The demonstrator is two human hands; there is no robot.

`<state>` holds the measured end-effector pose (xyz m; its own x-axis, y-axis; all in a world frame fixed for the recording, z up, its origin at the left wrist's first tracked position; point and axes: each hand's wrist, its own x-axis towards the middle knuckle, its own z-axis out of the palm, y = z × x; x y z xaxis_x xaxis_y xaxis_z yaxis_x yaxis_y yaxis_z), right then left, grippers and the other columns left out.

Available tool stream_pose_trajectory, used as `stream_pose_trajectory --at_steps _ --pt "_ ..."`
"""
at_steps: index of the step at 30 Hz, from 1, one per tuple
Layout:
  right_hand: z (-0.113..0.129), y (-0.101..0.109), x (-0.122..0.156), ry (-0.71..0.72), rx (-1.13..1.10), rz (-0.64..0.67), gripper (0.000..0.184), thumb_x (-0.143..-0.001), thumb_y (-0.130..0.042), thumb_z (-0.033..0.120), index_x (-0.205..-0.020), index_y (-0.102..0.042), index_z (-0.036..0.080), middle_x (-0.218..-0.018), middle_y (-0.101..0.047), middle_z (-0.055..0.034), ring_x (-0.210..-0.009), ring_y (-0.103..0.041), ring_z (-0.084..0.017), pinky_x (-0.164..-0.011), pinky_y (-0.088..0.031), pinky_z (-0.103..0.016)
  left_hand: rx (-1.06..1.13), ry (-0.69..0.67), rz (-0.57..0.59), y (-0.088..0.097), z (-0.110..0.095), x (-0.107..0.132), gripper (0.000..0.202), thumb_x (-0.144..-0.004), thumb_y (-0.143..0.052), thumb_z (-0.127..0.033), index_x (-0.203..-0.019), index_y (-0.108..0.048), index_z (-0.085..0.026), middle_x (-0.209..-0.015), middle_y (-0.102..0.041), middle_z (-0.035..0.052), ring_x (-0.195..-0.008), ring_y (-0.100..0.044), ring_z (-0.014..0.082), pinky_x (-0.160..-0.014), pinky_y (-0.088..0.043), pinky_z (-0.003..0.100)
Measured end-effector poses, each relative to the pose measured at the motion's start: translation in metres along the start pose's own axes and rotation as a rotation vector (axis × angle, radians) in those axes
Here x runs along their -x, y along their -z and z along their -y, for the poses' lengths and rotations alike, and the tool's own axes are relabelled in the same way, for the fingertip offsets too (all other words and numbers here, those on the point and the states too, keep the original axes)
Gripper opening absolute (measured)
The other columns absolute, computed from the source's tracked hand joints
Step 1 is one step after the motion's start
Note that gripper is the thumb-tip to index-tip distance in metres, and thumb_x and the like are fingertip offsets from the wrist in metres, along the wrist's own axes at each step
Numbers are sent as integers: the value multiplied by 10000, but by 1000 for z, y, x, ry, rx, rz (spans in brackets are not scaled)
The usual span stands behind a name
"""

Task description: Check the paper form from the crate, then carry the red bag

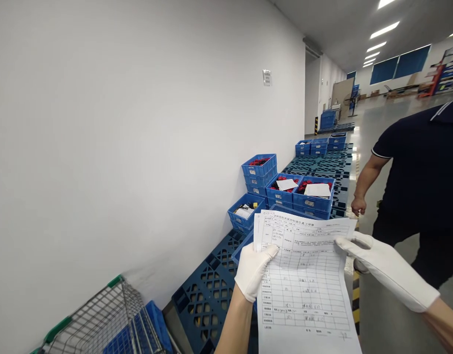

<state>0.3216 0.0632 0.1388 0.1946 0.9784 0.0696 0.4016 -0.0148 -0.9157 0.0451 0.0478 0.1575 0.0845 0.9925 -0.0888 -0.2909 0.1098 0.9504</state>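
Observation:
My left hand (254, 269), in a white glove, grips the left edge of some printed paper sheets (303, 290), its thumb lying on top. The front sheet carries a table with handwritten entries, and another sheet's edge shows behind it. At the upper right edge, my right hand (377, 260), also gloved in white, pinches the paper between thumb and fingers. The sheets are tilted toward me and slightly creased. Behind them, a blue crate (244, 241) is partly hidden.
Stacked blue crates (261, 172) with red and black parts stand along the white wall on dark blue pallets (207, 300). A wire cart (101, 314) is at lower left. A person in dark clothes (425, 172) stands close on the right, near yellow-black floor tape (355, 295).

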Motion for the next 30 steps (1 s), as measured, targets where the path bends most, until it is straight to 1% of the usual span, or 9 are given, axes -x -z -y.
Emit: stream_pose_trajectory --at_steps 3,6,9,12,17,20,24,28,30 --pt "-5 0 -2 -142 -128 59 768 -576 -714 871 -1056 -763 274 -1304 -707 -66 -1215 -623 -416 -987 -574 -474 4 4 4 1 1 0 727 -555 -980 -527 -1098 -790 -83 -1167 -782 186 -1106 -720 393 -1080 -532 552" --pt "-8 -1 -3 -126 -157 67 684 -609 -742 831 -1043 -764 303 -1359 -676 -42 -1300 -564 -394 -1098 -481 -502 -4 3 7 1 1 1 716 -563 -977 -530 -1092 -793 -84 -1170 -782 182 -1109 -720 387 -1083 -535 541" --pt "-12 -2 -3 -117 -153 79 656 -645 -731 840 -1039 -750 316 -1377 -663 -28 -1319 -548 -379 -1123 -451 -518 12 7 17 1 1 3 715 -576 -975 -519 -1114 -790 -87 -1190 -778 176 -1122 -719 382 -1088 -541 529" --pt "-16 -1 -3 -125 -118 93 689 -670 -701 868 -1073 -733 309 -1391 -653 -28 -1277 -575 -389 -1102 -470 -528 22 14 31 2 2 4 704 -595 -972 -507 -1143 -788 -104 -1233 -767 158 -1149 -715 369 -1108 -540 507" --pt "-19 -1 -4 -96 -68 98 706 -691 -652 890 -1100 -719 319 -1388 -651 -26 -1277 -573 -379 -1047 -502 -525 38 6 48 4 4 4 654 -645 -956 -480 -1170 -784 -131 -1262 -759 130 -1206 -696 359 -1118 -541 484" --pt "-16 -2 -4 -80 -48 88 695 -679 -643 885 -1056 -723 308 -1311 -689 -36 -1207 -609 -378 -1035 -492 -530 56 10 42 4 6 2 649 -643 -960 -468 -1161 -786 -118 -1236 -768 140 -1165 -713 359 -1105 -547 494" --pt "-12 -4 -3 -25 -20 70 644 -724 -623 849 -1000 -740 279 -1246 -715 -54 -1164 -631 -377 -995 -508 -487 83 31 40 7 9 2 685 -637 -968 -456 -1175 -772 -80 -1217 -768 179 -1146 -718 372 -1097 -542 521" --pt "-8 -3 0 4 -34 66 660 -751 -633 844 -1019 -748 252 -1243 -715 -81 -1141 -634 -387 -910 -558 -456 76 27 60 12 12 2 672 -700 -938 -438 -1230 -743 -74 -1261 -746 197 -1178 -703 368 -1095 -535 530" --pt "-6 -2 2 27 -25 75 653 -759 -629 842 -997 -743 245 -1209 -721 -90 -1133 -630 -390 -907 -547 -469 84 24 73 13 13 3 650 -729 -921 -433 -1243 -737 -79 -1276 -740 197 -1186 -701 362 -1100 -531 528"
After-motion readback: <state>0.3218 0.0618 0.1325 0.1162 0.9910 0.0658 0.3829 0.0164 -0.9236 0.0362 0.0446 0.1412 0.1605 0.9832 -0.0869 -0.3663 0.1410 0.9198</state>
